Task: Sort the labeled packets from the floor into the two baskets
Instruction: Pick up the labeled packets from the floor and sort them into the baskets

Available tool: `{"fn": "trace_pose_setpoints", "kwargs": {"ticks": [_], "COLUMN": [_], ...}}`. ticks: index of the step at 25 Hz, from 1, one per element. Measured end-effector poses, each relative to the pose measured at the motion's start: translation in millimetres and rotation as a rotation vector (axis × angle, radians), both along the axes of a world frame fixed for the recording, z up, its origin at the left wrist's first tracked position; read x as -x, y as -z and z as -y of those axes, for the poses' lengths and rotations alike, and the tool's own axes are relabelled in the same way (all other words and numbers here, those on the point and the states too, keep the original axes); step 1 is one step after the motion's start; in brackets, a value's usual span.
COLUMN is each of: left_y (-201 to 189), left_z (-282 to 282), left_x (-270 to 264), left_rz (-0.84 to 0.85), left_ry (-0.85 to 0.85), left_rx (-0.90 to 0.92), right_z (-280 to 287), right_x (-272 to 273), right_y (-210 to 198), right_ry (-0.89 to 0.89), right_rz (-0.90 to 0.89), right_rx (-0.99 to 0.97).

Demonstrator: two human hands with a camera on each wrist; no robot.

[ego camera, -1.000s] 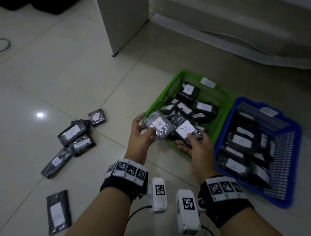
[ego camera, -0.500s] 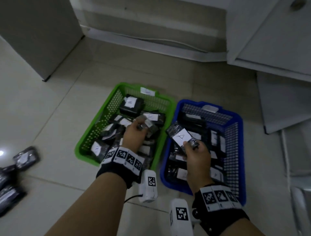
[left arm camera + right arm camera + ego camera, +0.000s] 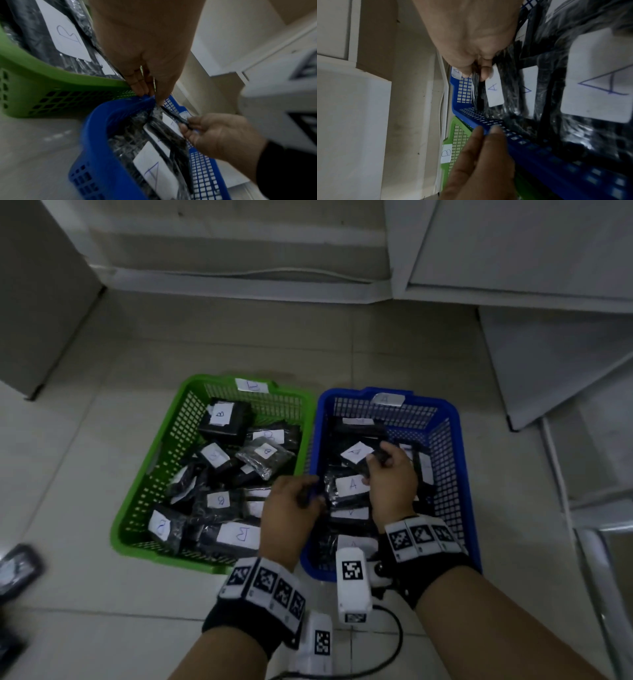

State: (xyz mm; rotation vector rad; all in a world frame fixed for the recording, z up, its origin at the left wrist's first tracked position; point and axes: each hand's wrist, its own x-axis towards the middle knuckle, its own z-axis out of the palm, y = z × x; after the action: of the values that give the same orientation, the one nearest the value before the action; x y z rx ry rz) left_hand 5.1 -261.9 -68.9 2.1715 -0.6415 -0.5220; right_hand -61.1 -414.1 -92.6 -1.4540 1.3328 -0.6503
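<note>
Lowered into the blue basket [image 3: 448, 474], packet [image 3: 356, 455] pinched by right hand [image 3: 390, 484].

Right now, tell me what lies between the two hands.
In the head view, a packet labeled A inside the blue basket lies between the left hand and right hand; the left touches the basket's rim.

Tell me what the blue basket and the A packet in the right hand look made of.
Blue basket: likely moulded plastic, given its uniform colour and grid-perforated walls. A packet pinched by the right hand: seemingly glossy crinkled film over dark contents, with a matte paper label.
</note>
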Motion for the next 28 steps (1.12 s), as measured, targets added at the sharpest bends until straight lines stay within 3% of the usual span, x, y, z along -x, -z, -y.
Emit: {"fn": "trace_pose_setpoints", "kwargs": {"ticks": [6,12,15,17,20,24,26,28], "left_y": [18.7,-6.0,-16.6,-16.8,-3.8,20.2,24.3,31.4], "left_z": [-7.4,-54.7,-121.0,-189.9,-309.4,-447.8,-494.9,-521.8], "left_x": [5.5,-2.7,2.7,11.4,23.6,43.1,54.0,60.5], "left_rz": [0.198,-0.024,-0.006,0.002,0.0,0.039,-0.041,-0.189], "left_ry": [0.165,0.101,-0.014,-0.121,-0.328,-0.593,-0.759,-0.877], "left_rx": [-0.003,0.082,0.146,0.123,-0.013,-0.309,-0.506,-0.539], "right_z": [-0.4,-55.4,-122.5,-182.2,-269.7,-362.6,-404.8,-437.2], "right_x": [-3.4,9.3,20.2,26.1,32.2,30.3,25.6,18.1], "right_y": [-2.6,-27.1,-37.4,-35.6,-21.3,-1.7,8.3,15.4], "right_ry": [-0.152,-0.243,-0.362,-0.534,-0.832,-1.15,-1.301,-1.403], "right_rz": [-0.206,-0.166,-0.175,-0.2,-0.216,-0.346,-0.438,-0.48], "right_rx": [0.229,0.19,0.305,0.448,0.506,0.391,0.368,0.358]}}
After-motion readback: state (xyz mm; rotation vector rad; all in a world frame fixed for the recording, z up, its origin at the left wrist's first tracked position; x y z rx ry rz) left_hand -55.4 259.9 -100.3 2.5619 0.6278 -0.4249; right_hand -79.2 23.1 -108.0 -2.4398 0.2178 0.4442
